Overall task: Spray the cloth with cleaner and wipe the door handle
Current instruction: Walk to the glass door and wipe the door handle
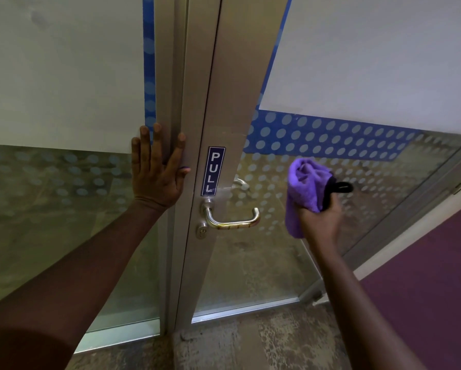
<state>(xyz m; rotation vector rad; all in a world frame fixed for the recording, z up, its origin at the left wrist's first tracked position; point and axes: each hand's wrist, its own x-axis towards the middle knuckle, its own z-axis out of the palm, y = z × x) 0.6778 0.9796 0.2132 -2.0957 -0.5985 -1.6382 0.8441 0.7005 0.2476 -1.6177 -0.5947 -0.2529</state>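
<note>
A silver lever door handle [232,218] juts from the aluminium door frame [224,102], below a blue PULL sticker [213,170]. A second handle [241,184] shows through the glass on the far side. My left hand [156,169] lies flat with fingers spread against the frame post, left of the sticker. My right hand [321,218] holds a bunched purple cloth [304,188] with a black edge and loop, raised to the right of the handle and apart from it. No spray bottle is visible.
The glass door panel [330,169] with frosted dots and a blue band stands ajar to the right. A fixed glass panel [50,196] is at the left. Worn concrete floor [250,343] lies below, with a purple wall [424,276] at the right.
</note>
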